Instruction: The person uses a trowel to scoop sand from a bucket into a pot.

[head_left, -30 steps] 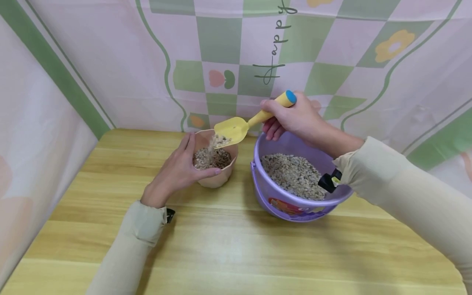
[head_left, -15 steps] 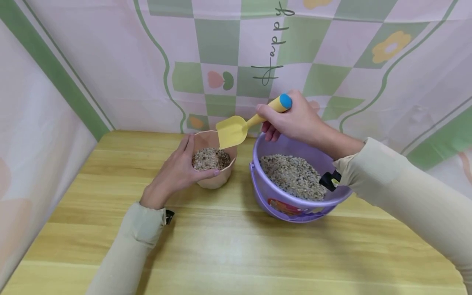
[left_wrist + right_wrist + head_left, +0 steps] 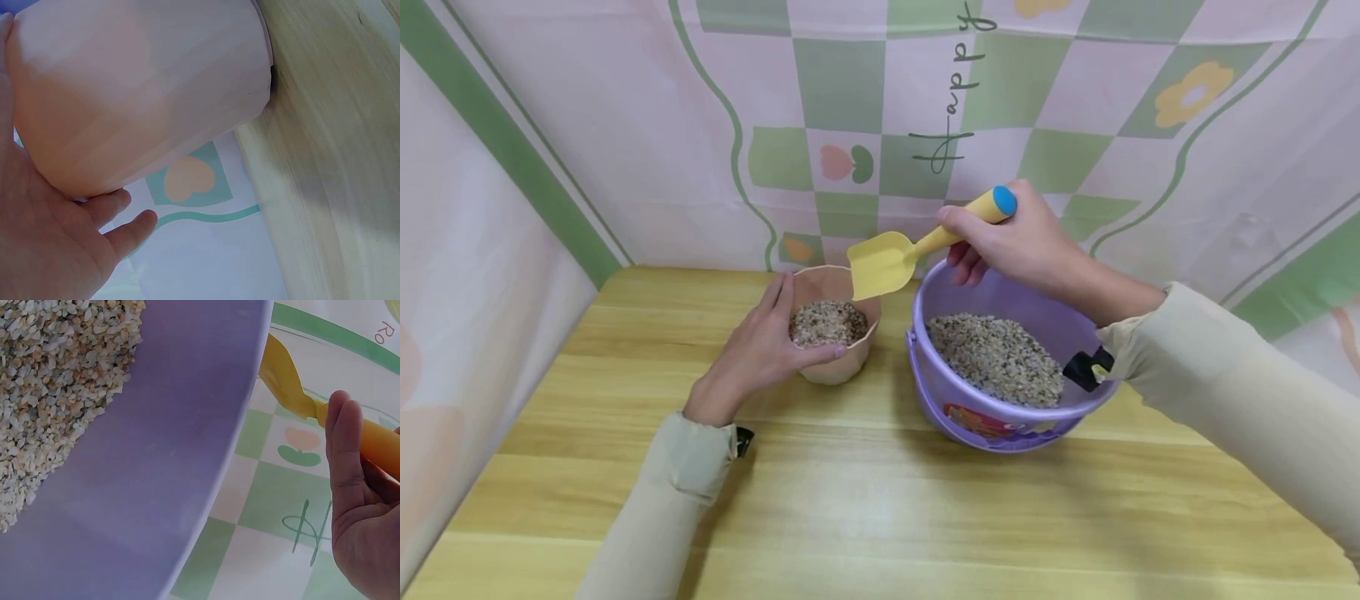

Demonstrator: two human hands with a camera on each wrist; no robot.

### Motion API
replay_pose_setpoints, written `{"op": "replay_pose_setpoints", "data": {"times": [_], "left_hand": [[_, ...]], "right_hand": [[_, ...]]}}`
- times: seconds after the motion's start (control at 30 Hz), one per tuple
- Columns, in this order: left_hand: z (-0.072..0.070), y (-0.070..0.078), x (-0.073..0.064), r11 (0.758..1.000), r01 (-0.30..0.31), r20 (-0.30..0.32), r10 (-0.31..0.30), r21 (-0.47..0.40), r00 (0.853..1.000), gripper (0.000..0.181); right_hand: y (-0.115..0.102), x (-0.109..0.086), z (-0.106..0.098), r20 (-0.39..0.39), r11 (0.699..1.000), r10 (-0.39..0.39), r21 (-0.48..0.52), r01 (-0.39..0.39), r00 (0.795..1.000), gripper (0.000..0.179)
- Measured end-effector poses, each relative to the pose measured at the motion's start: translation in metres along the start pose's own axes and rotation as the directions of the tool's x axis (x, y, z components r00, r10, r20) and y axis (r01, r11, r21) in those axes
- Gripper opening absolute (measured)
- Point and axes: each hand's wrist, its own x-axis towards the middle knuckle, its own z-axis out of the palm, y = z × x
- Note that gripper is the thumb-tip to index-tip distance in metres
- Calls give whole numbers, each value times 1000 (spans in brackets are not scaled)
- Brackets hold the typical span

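Observation:
A yellow toy shovel (image 3: 882, 265) with a blue-ended handle is gripped by my right hand (image 3: 1021, 237). Its bare scoop hangs tilted over the right rim of a peach-coloured flowerpot (image 3: 838, 368). Pale and brown gravel (image 3: 829, 323) lies inside the pot. My left hand (image 3: 763, 350) holds the pot from the left, thumb across the near rim and fingers at the far side. In the left wrist view the palm lies against the pot wall (image 3: 144, 94). Below my right hand stands a purple bucket (image 3: 936, 408) with more gravel (image 3: 996, 358) in it.
Both containers stand on a wood-grain table (image 3: 850, 508). Behind it hangs a green-and-white checked cloth (image 3: 842, 83), close to the shovel and my right hand. The bucket's handle (image 3: 1052, 437) is folded down along its near side.
The last gravel has slid off the shovel into the flowerpot. My right hand has since drawn the shovel slightly right, towards the bucket. The left hand keeps its hold on the pot.

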Motion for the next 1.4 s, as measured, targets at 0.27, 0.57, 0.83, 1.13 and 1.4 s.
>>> {"op": "replay_pose_setpoints", "data": {"times": [0.27, 0.57, 0.83, 1.13, 1.4], "left_hand": [[-1, 1, 0, 1000, -2, 2, 2, 5, 1000, 133], [-3, 5, 0, 1000, -1, 15, 0, 18, 1000, 133], [-6, 8, -2, 1000, 14, 34, -14, 20, 999, 132], [-8, 11, -2, 999, -13, 26, 12, 41, 1000, 129], [-10, 14, -3, 998, 0, 45, -3, 62, 999, 129]], "right_hand": [[1, -9, -17, -29, 999, -11, 45, 12, 1000, 37], [6, -21, -35, -78, 995, -22, 100, 30, 997, 35], [10, -35, -54, -80, 955, -32, 290, 54, 996, 28], [18, -57, -80, -120, 934, -62, 344, 100, 991, 28], [27, -73, -96, -111, 940, -51, 330, 85, 993, 29]]}}
